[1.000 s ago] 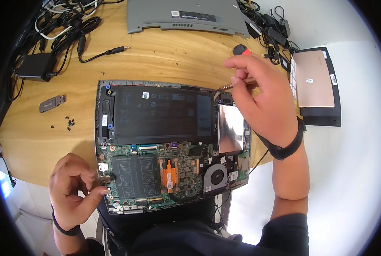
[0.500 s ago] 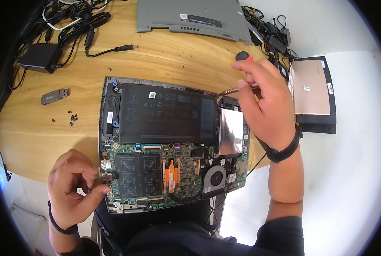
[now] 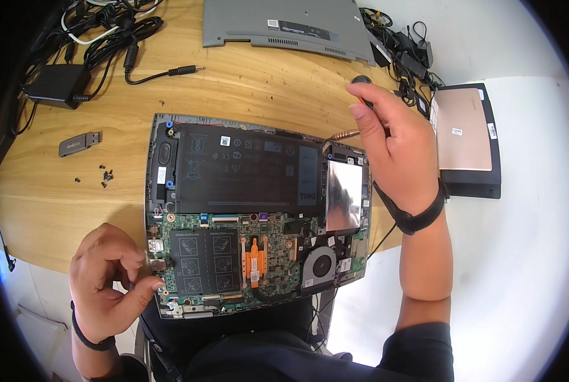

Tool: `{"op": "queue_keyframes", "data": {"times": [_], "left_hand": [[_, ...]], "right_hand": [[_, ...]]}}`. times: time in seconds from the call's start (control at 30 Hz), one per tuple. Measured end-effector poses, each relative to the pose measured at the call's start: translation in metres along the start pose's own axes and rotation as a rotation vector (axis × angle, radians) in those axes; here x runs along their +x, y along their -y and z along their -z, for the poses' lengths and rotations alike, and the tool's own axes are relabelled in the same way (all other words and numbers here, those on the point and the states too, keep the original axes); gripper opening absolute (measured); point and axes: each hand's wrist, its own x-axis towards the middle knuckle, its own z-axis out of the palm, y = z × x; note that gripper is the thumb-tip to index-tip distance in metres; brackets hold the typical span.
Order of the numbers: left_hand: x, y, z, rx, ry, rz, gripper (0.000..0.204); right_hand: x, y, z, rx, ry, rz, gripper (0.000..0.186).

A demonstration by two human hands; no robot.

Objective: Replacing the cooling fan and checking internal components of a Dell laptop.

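An opened laptop base [image 3: 268, 261] lies in front of me with its insides facing up. It shows a black battery [image 3: 240, 169], a silver drive [image 3: 344, 197], a green circuit board and a round fan [image 3: 320, 264]. My right hand [image 3: 402, 149] is closed on a screwdriver [image 3: 345, 134] with a dark and red handle. The screwdriver's tip is at the battery's upper right corner; whether it sits in a screw is too small to tell. At the laptop's left edge, my left hand [image 3: 109, 280] has its fingers curled, the thumb resting on the corner beside the ports.
Several small screws [image 3: 106, 176] and a grey USB stick [image 3: 79, 144] lie to the left. A black power adapter [image 3: 58, 84] with tangled cables is at the upper left. The grey bottom cover [image 3: 291, 22] lies at the back. At right, a rose-gold laptop [image 3: 464, 130] rests on a black one.
The screwdriver's handle has shifted, and my right thumb and index finger have moved up along it. The tip stays at the battery's corner. My left hand holds its place.
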Motion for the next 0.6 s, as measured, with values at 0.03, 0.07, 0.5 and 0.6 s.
{"op": "queue_keyframes", "data": {"times": [0.03,0.07,0.5,0.6], "left_hand": [[-0.0002,-0.0002,-0.0003,-0.005,-0.006,0.01,0.038],[-0.0004,-0.0003,-0.0005,-0.017,-0.01,0.013,0.038],[-0.0006,-0.0015,-0.0023,0.001,-0.031,0.026,0.037],[0.0,-0.001,-0.0023,0.007,-0.032,0.019,0.036]], "right_hand": [[-0.0004,0.0001,0.0013,-0.009,0.018,-0.002,0.021],[-0.0009,0.0001,0.0027,-0.019,0.037,-0.003,0.022],[-0.0023,-0.0022,0.001,0.021,0.09,0.012,0.019],[-0.0012,-0.001,0.0,0.014,0.084,-0.018,0.019]]}}
